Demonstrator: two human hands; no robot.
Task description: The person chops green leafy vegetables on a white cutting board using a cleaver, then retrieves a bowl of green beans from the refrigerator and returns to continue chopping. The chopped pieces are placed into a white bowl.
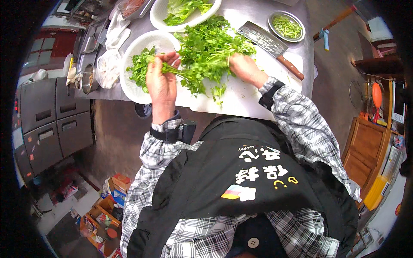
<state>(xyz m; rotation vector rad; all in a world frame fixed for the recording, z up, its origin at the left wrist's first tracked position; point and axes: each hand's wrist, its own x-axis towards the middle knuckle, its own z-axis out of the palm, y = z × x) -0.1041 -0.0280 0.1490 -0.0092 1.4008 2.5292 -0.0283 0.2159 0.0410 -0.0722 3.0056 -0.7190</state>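
Observation:
My left hand (163,77) is at the right side of a white plastic colander (127,77), with stems of leafy herb, which looks like cilantro, between its fingers. Some cut herb (140,66) lies in that colander. At the right, my right hand (246,68) has its fingers closed on herb stems; this part is slightly blurred. Between and beyond the hands a large heap of the herb (206,45) covers part of a white cutting board (242,100). A cleaver (266,40) with a wooden handle lies flat on the board, right of the heap.
A second white colander (156,16) holds lettuce-like leaves (187,11) behind the first. Cut green stems fill a round metal dish (271,32) at the back right. On the metal table's left stand a plastic bag (109,68) and a metal bowl (87,79) near the edge.

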